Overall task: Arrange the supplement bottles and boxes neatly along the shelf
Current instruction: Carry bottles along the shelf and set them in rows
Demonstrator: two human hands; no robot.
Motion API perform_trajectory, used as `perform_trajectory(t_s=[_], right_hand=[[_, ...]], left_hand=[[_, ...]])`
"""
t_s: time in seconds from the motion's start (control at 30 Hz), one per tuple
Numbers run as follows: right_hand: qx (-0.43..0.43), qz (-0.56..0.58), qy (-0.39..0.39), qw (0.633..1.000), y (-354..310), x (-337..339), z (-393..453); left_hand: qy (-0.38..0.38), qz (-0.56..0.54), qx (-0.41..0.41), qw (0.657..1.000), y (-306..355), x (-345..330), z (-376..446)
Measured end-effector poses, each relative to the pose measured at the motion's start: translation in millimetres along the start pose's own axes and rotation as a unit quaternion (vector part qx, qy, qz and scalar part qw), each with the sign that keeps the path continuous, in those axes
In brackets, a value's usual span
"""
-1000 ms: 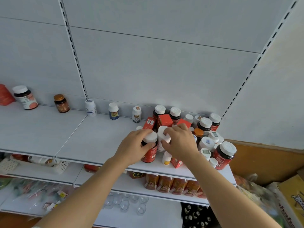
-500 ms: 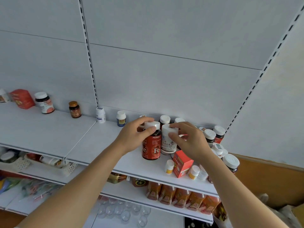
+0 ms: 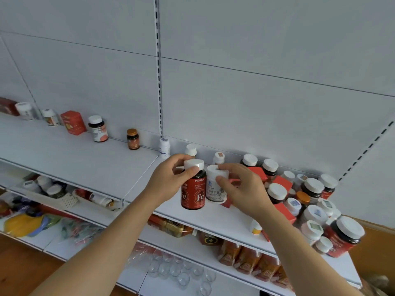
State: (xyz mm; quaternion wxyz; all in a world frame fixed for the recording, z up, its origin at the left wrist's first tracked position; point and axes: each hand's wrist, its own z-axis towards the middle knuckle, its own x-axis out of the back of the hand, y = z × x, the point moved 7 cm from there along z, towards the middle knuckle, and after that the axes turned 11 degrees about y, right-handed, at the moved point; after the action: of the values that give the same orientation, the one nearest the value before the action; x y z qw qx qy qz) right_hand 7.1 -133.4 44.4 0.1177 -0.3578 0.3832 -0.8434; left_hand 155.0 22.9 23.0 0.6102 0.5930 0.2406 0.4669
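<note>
— Where is there room around the two held bottles?

— Left of the left hand (image 3: 168,180) the shelf (image 3: 70,154) lies bare forward of the back row.

— And right of the right hand (image 3: 243,189)?

— A dense cluster of bottles and boxes (image 3: 307,201) blocks it. Behind the grip, small white bottles (image 3: 190,150) stand along the wall.

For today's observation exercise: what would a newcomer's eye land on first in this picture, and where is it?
First, the two hands at the centre: the left hand grips a red Fe bottle by its white cap, the right hand holds a white bottle beside it. Next, the crowded cluster of bottles and red boxes at the shelf's right end, against the spaced row along the back left.
</note>
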Motion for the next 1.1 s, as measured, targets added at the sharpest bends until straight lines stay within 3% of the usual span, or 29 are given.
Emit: perform_trajectory(t_s=[0.47,1.1], right_hand=[[0.014,0.019,-0.009,1.000,-97,-165,25],[0.021,0.088,-0.089,0.992,-119,-333,149]], left_hand=[[0.001,0.031,-0.009,0.999,-56,172,58],[0.058,0.077,0.015,0.995,-113,293,181]])
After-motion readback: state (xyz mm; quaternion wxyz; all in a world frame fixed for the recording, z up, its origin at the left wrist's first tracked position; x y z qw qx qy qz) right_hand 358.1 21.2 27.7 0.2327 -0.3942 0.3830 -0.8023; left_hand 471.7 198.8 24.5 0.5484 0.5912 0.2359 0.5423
